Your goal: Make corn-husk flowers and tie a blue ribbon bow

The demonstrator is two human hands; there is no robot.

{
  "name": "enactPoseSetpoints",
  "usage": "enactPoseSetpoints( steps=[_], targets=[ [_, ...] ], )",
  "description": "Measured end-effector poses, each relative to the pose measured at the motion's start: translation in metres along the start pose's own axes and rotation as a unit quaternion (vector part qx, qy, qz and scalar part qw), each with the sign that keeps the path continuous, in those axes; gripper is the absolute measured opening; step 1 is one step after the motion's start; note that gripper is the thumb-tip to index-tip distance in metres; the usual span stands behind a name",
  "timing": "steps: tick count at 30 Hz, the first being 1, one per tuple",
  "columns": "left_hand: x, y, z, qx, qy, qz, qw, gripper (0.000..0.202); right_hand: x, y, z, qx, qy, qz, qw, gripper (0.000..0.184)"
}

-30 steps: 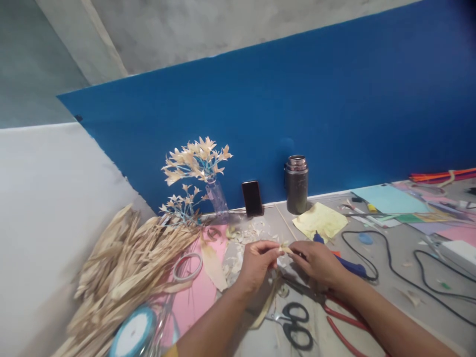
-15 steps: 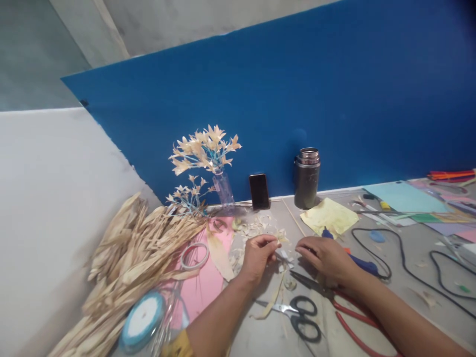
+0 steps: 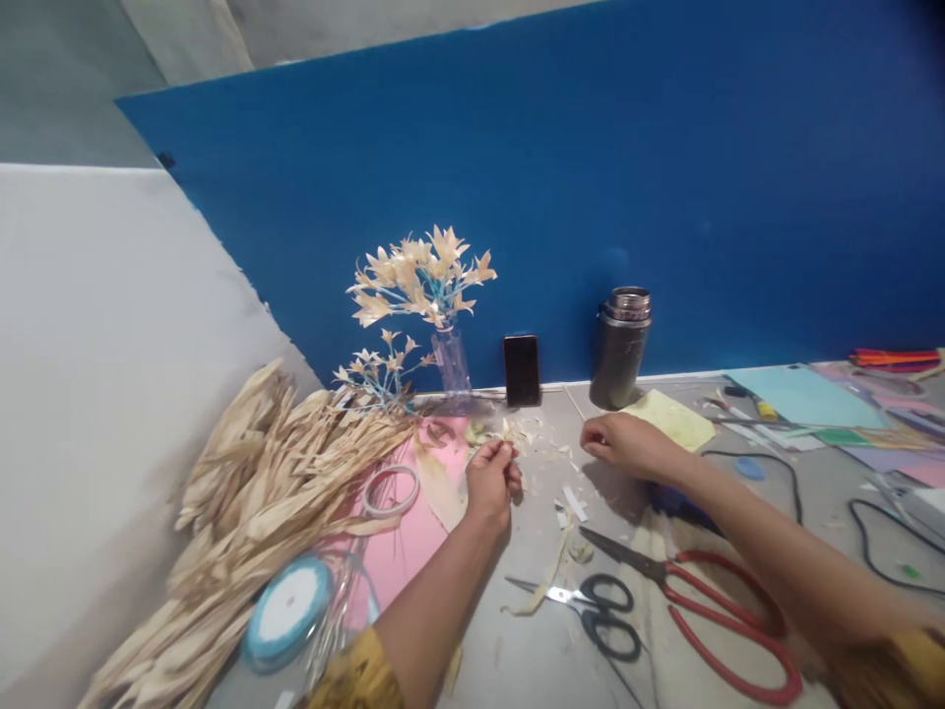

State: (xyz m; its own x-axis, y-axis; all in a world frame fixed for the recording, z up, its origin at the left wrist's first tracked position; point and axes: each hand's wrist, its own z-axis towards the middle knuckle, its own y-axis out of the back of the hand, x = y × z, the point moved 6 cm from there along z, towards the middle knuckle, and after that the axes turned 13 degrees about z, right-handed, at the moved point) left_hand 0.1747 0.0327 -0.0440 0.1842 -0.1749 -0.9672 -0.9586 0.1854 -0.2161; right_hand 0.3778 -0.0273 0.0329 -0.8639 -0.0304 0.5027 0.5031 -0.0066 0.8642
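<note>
My left hand [image 3: 490,486] is closed in a pinch over the scraps, with a small pale corn-husk piece [image 3: 508,430] at its fingertips. To its right, my right hand [image 3: 624,445] is held above the table with its fingers curled together; whatever they may hold is hidden. Below the hands lie black-handled scissors [image 3: 565,595] and large red-handled scissors [image 3: 657,569]. A thin husk strip [image 3: 546,591] crosses the smaller pair. Cream husk flowers [image 3: 413,274] on blue stems stand in a clear bottle [image 3: 452,369] behind my left hand.
Dried corn husks [image 3: 243,532] are heaped at left, beside pink paper [image 3: 391,571], a tape roll [image 3: 391,490] and a blue ribbon spool [image 3: 287,612]. A phone [image 3: 522,370] and a flask [image 3: 621,350] stand against the blue board [image 3: 561,197]. A black cable [image 3: 878,547] curves at right.
My left hand has moved left with the small husk piece, away from the right hand. My right hand has risen slightly, uncovering more of the red-handled scissors. The view has shifted a little.
</note>
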Motion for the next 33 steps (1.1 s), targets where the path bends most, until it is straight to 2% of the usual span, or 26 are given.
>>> enactPoseSetpoints(
  steps=[2, 6, 11, 15, 19, 25, 33],
  targets=[
    [0.002, 0.002, 0.002, -0.011, 0.001, -0.009, 1.000, 0.050, 0.000, -0.008, 0.022, 0.032, -0.011, -0.001, 0.999, 0.014],
    [0.005, 0.003, 0.002, -0.019, 0.000, -0.007, 1.000, 0.050, 0.003, -0.027, 0.060, 0.087, -0.024, -0.003, 0.996, 0.031],
    [0.005, 0.004, 0.001, -0.031, -0.016, 0.005, 0.999, 0.046, 0.020, -0.046, 0.087, 0.099, -0.042, -0.019, 0.994, 0.034],
    [0.001, 0.004, 0.001, -0.037, -0.034, 0.012, 0.999, 0.037, 0.033, -0.056, 0.092, 0.088, -0.068, -0.044, 0.993, 0.034],
    [-0.001, 0.003, 0.001, -0.033, -0.039, 0.012, 0.999, 0.035, 0.034, -0.060, 0.088, 0.074, -0.090, -0.070, 0.991, 0.034],
    [-0.001, 0.002, 0.001, -0.028, -0.038, -0.005, 0.999, 0.039, 0.026, -0.063, 0.086, 0.063, -0.098, -0.058, 0.992, 0.034],
    [-0.001, 0.009, 0.007, -0.041, -0.031, -0.025, 0.998, 0.042, 0.002, -0.056, 0.086, 0.083, -0.131, 0.029, 0.987, 0.034]
  ],
)
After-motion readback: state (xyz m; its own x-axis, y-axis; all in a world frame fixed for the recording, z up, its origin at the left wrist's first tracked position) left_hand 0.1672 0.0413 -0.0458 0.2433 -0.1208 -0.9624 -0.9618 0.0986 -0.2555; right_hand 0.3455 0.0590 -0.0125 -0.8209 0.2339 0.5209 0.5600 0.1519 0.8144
